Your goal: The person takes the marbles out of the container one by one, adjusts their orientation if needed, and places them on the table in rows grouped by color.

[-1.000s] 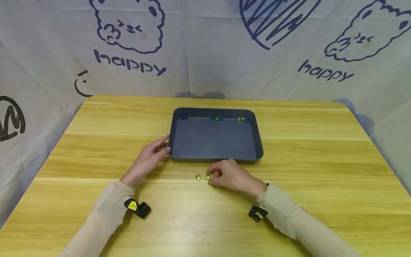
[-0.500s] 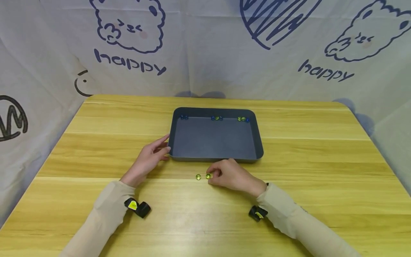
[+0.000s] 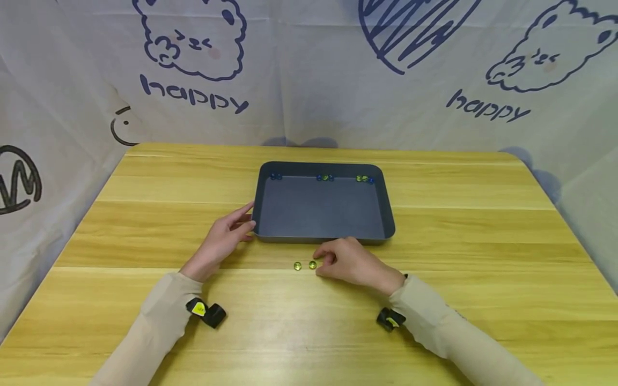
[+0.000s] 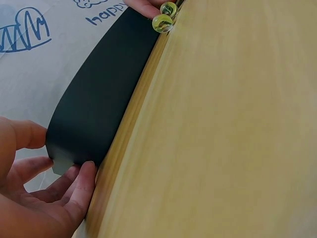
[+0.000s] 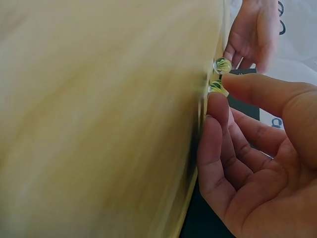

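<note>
Two yellow-green glass marbles lie side by side on the table in front of a dark grey tray (image 3: 318,212): a left marble (image 3: 297,266) and a right marble (image 3: 313,265). Just right of the latter is my right hand (image 3: 351,262), its thumb and forefinger parted and nothing visibly pinched. The right wrist view puts these fingertips close beside the near marble (image 5: 217,88); whether they touch it is unclear. With its fingers fairly straight, my left hand (image 3: 224,241) touches the tray's near left corner, seen closely as the tray wall (image 4: 94,94) in the left wrist view.
Inside the tray, along its far wall, sit blue marbles (image 3: 276,176) at left, a blue and green group (image 3: 325,177) mid-wall and another mixed group (image 3: 365,179) at right. The wooden table (image 3: 473,241) extends both sides; a printed white cloth (image 3: 314,80) hangs behind.
My right hand has shifted slightly to the right, its fingertips coming away from the right marble, which stays in place. My left hand keeps its position at the tray.
</note>
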`<control>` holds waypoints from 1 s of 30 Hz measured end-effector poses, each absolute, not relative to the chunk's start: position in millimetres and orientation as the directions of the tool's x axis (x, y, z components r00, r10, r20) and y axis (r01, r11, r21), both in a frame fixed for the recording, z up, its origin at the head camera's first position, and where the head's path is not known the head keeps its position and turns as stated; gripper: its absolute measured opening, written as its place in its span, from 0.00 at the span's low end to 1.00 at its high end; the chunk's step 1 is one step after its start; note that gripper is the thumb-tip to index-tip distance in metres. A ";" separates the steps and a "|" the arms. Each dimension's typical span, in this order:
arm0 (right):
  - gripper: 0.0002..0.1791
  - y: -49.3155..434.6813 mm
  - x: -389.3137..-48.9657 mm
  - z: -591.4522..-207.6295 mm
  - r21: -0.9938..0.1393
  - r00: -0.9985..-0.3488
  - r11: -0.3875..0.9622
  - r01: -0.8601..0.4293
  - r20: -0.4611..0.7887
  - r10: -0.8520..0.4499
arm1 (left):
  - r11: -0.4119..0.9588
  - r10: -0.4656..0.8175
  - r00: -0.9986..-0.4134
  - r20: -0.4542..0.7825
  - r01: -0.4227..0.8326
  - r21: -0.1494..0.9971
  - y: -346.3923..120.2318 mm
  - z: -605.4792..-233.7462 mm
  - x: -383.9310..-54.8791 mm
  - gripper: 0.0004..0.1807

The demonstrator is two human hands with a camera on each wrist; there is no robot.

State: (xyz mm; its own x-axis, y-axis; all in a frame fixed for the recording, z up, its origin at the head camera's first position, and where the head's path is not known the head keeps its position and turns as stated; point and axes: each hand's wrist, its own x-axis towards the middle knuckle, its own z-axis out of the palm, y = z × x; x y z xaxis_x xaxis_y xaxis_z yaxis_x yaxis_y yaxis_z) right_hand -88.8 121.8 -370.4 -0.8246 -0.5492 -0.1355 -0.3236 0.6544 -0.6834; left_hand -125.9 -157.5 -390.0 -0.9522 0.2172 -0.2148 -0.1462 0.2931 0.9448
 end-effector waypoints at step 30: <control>0.15 126.4 -96.5 -321.5 -0.730 -0.890 0.611 -0.305 -0.010 -0.455 | 0.285 0.233 -0.952 -0.199 -0.128 0.950 -159.9 -390.7 -125.3 0.29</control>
